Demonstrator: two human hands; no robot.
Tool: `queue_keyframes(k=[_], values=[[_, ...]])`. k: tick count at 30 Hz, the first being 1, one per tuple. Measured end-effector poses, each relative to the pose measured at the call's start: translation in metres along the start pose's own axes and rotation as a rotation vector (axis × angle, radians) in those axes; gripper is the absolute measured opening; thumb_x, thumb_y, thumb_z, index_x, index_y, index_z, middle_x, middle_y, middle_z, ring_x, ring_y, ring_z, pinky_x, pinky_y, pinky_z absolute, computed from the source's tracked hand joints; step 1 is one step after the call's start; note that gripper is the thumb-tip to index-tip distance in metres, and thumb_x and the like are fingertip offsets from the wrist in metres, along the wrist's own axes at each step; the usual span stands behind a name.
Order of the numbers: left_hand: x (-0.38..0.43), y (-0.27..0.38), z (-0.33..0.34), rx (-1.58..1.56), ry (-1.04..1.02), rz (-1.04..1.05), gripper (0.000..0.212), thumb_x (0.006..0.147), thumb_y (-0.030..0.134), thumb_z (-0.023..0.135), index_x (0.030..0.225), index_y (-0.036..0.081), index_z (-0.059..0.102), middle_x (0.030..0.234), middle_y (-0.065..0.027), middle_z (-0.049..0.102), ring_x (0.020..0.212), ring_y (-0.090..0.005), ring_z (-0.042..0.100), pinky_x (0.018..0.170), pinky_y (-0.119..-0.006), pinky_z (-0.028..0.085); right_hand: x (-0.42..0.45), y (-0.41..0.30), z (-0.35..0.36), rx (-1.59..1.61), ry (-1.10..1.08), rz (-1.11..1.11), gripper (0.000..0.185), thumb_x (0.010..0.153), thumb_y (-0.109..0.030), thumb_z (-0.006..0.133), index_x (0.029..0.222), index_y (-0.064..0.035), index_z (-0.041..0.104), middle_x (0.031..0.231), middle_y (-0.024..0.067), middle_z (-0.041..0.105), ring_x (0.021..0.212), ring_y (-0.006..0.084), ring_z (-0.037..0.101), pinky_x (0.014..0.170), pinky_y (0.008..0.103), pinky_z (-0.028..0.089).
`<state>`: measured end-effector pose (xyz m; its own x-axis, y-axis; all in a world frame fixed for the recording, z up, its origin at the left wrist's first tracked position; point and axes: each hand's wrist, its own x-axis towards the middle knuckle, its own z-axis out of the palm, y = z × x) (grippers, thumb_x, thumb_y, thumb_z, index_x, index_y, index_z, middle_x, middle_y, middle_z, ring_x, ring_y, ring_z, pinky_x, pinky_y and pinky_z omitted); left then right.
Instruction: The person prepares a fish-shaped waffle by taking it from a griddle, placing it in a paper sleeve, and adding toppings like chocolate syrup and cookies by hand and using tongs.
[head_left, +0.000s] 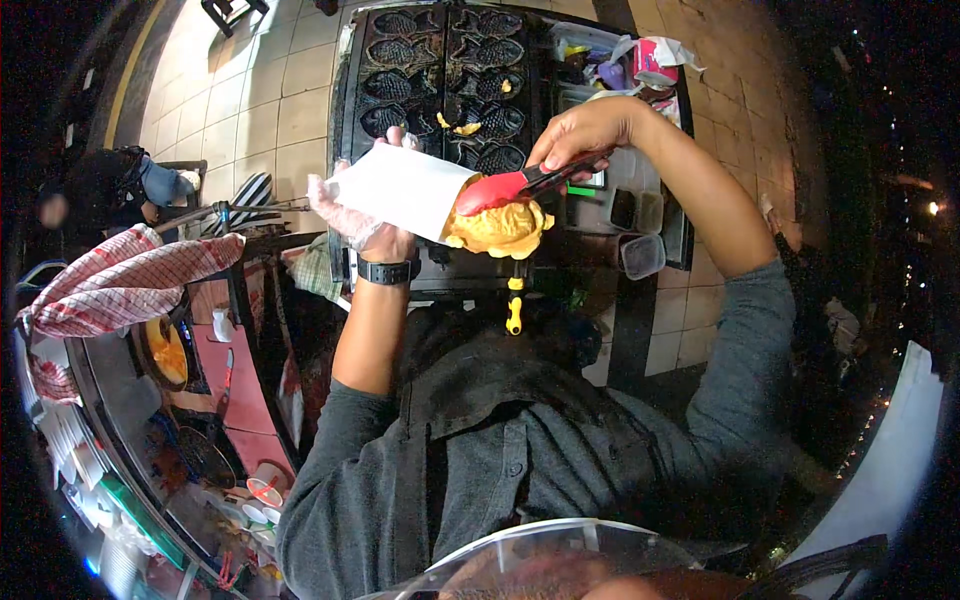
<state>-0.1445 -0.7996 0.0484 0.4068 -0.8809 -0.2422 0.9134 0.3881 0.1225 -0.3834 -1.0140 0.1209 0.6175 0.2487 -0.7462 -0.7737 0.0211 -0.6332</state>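
Note:
A white paper bag (409, 187) lies tilted in my left hand (360, 214), which wears a clear plastic glove. From the bag's mouth sticks a golden fish-shaped cake (502, 229), partly hidden inside the paper. My right hand (585, 139) grips tongs (499, 191) with red tips and dark handles. The red tips press against the upper side of the cake. Beneath both hands is a dark fish-shaped waffle iron (405, 52), its moulds in two columns. Yellow crumbs (466, 129) lie on its plates.
Plastic tubs (642, 256) stand along the iron's right side, with a pink cup (655, 64) farther back. A yellow-handled tool (514, 306) juts toward me. At left are a checkered cloth (127, 285), a pink board (225, 367) and a round pan (166, 352). A person (112, 184) sits beyond.

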Motion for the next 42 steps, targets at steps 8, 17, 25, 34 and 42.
queue_keyframes(k=[8,17,25,34,42], values=[[-0.018,-0.006,-0.021,0.02,-0.047,0.073,0.031,0.091,0.052,0.059,0.089,0.025,0.074,0.108,-0.0179,0.074,0.114,-0.0447,0.065,0.109,-0.059,0.043,-0.004,0.009,-0.002,-0.038,0.043,0.03,0.045,0.1,-0.035,0.06,0.137,-0.0099,0.06,0.093,0.0062,0.073,0.057,0.0089,0.059,0.041,0.0224,0.042],[0.001,-0.023,-0.031,0.011,-0.479,0.228,0.038,0.084,0.031,0.07,0.12,0.023,0.063,0.143,-0.0115,0.057,0.141,-0.0484,0.039,0.12,-0.069,0.019,-0.013,0.005,0.013,0.045,0.091,-0.012,0.048,0.098,-0.032,0.061,0.137,-0.004,0.06,0.09,0.0076,0.073,0.058,0.007,0.059,0.042,0.0214,0.042],[0.0,-0.022,-0.021,0.084,-0.387,0.139,0.045,0.084,0.051,0.067,0.126,0.033,0.066,0.156,-0.0309,0.034,0.146,-0.0541,0.026,0.117,-0.068,0.024,-0.027,-0.002,0.02,-0.009,0.127,-0.05,0.043,0.101,-0.03,0.056,0.135,-0.0037,0.06,0.092,0.0061,0.073,0.056,0.0054,0.057,0.042,0.0202,0.041],[-0.007,-0.069,-0.003,-0.062,-0.218,-0.102,0.059,0.09,0.054,0.058,0.125,0.007,0.061,0.127,-0.0219,0.061,0.123,-0.0419,0.054,0.112,-0.055,0.04,-0.05,-0.04,0.034,-0.039,0.213,0.066,0.048,0.107,-0.042,0.045,0.123,0.0008,0.061,0.085,0.0075,0.07,0.055,0.008,0.055,0.042,0.0224,0.044],[0.005,-0.101,-0.007,-0.069,0.178,-0.271,0.065,0.095,0.054,0.044,0.118,-0.005,0.057,0.111,-0.0211,0.068,0.101,-0.0406,0.067,0.098,-0.054,0.052,-0.073,-0.119,0.054,-0.32,0.396,0.431,0.055,0.106,-0.04,0.039,0.093,0.0038,0.069,0.062,0.0076,0.062,0.041,0.0138,0.053,0.036,0.031,0.044]])
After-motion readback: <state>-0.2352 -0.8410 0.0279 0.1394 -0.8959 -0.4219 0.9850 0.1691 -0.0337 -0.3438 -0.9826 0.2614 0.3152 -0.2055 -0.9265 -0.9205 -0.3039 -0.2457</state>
